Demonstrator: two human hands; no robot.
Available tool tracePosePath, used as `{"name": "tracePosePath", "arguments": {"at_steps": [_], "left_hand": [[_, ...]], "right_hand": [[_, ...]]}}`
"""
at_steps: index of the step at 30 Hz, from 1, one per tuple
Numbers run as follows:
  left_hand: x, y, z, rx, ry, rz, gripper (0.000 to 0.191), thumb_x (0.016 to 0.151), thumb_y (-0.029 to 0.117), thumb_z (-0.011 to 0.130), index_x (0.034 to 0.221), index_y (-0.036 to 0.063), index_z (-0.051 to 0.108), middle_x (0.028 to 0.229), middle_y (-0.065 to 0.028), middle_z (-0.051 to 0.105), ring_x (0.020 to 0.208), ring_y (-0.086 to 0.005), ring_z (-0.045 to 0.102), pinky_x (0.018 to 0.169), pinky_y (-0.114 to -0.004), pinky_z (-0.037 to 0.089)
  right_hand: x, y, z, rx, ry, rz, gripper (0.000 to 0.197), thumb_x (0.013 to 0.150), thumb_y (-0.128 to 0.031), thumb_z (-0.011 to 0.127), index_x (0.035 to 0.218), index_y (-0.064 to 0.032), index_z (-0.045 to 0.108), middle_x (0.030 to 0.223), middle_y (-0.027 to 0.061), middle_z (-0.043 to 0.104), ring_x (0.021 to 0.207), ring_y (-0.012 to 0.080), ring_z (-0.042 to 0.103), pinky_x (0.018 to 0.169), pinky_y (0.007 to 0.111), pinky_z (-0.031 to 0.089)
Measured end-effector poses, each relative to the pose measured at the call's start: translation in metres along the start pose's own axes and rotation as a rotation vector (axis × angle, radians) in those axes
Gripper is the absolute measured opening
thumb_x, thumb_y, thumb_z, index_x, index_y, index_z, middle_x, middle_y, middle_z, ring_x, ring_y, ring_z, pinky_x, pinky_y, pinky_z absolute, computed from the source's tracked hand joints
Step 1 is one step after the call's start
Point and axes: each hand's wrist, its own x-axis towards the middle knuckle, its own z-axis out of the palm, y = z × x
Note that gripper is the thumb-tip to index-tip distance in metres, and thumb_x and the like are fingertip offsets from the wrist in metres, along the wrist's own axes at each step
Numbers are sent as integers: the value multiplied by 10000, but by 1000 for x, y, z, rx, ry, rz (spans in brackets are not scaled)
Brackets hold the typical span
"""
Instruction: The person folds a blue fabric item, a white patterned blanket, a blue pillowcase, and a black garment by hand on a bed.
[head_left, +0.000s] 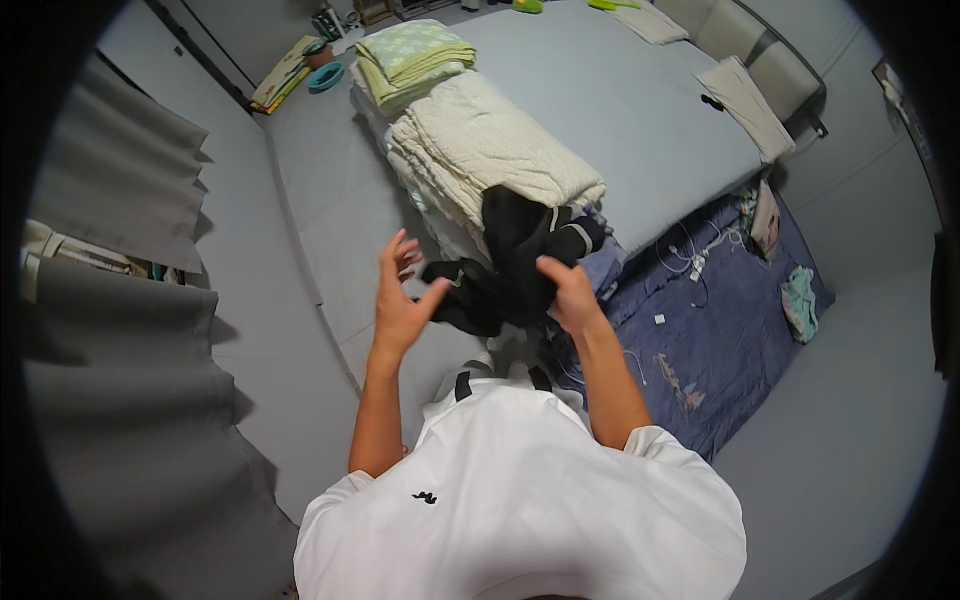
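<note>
A bunched black garment with light stripes (517, 262) hangs in front of my body, near the corner of the bed. My right hand (574, 296) grips it at its right side, thumb on top. To the left of the cloth, my left hand (401, 296) has its fingers spread and holds nothing; its thumb is close to the garment's left end, and I cannot tell whether they touch. Just beyond the garment lies a folded cream quilt (502, 135). What kind of garment it is cannot be told from its folds.
The bed (622, 127) carries green folded bedding (416, 56) and pillows (746, 105). On the right, a dark blue mat (720, 330) has white cables (697, 259) and a teal cloth (800, 304). Grey curtains (127, 390) hang at left. A blue basin (326, 76) sits at far left.
</note>
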Motion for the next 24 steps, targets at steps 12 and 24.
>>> {"name": "tracePosePath", "arguments": {"at_steps": [12, 24], "left_hand": [[63, -24, -42, -242, -433, 79, 649, 747, 145, 753, 1304, 66, 430, 1167, -155, 583, 1094, -285, 564, 990, -349, 396], [184, -156, -144, 40, -68, -15, 217, 847, 18, 498, 1040, 19, 596, 775, -172, 618, 694, -272, 625, 664, -331, 481]], "right_hand": [[76, 39, 80, -563, -303, 254, 218, 881, -236, 604, 931, -25, 625, 812, -19, 606, 731, 69, 528, 677, 230, 434], [226, 70, 217, -742, -297, 153, 330, 820, -240, 688, 1032, 2, 614, 881, 45, 655, 765, 137, 600, 719, 270, 486]]}}
